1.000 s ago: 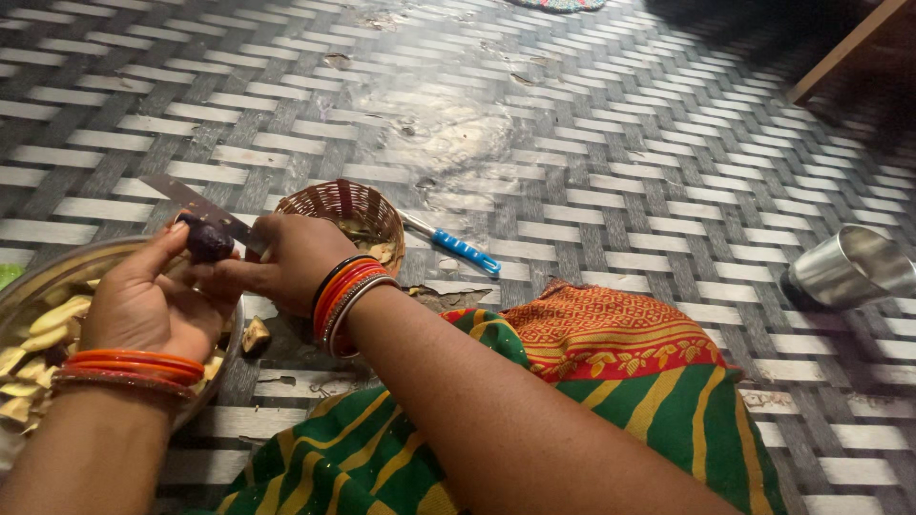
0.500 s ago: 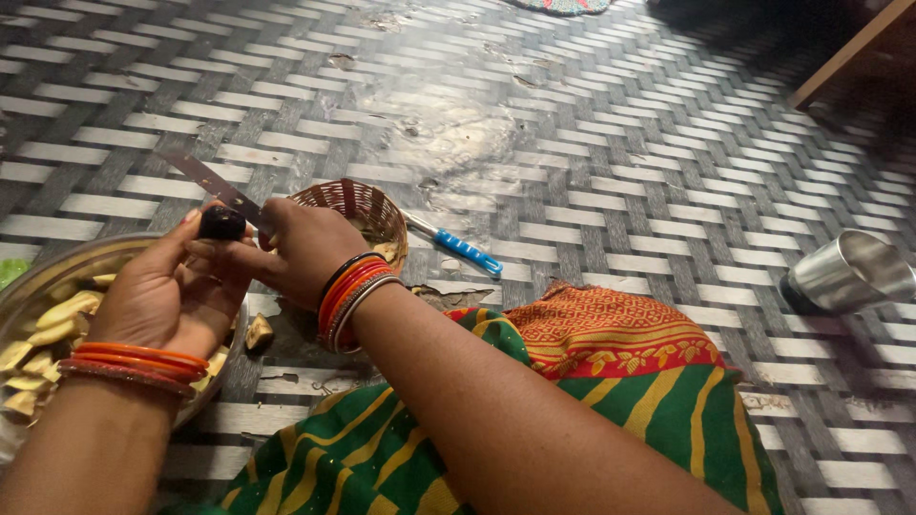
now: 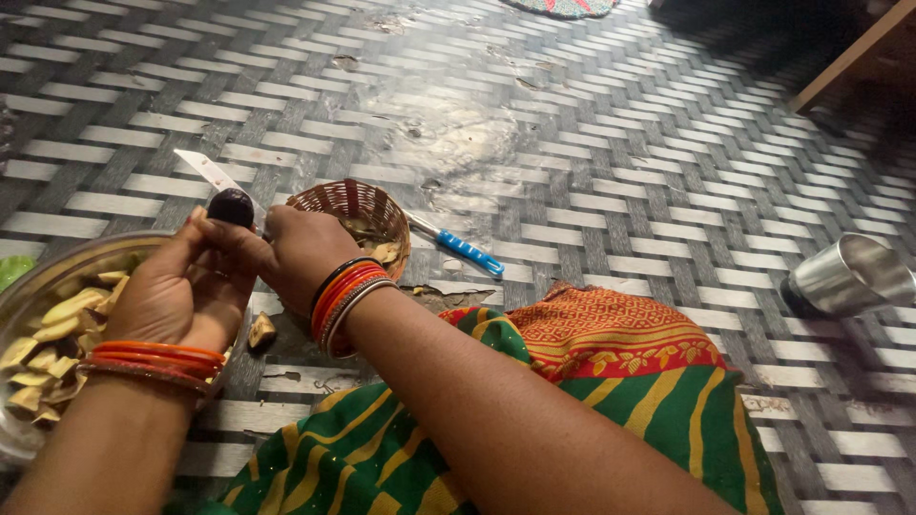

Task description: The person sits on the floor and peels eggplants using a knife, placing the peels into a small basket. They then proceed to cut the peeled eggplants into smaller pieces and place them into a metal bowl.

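Bowl (image 3: 29, 286) of cut pieces sits nearest; just beyond it the left hand (image 3: 181, 286) pinches 1 dark aubergine piece (image 3: 231, 206), and the right hand (image 3: 296, 253) closes on the knife (image 3: 212, 176). Better to slice away from the fingertips. Basket (image 3: 351, 205) lies farther off.

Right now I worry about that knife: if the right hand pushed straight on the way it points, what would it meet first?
The right hand points left, so it would likely meet the dark eggplant piece and the left hand holding it; depth is unclear.
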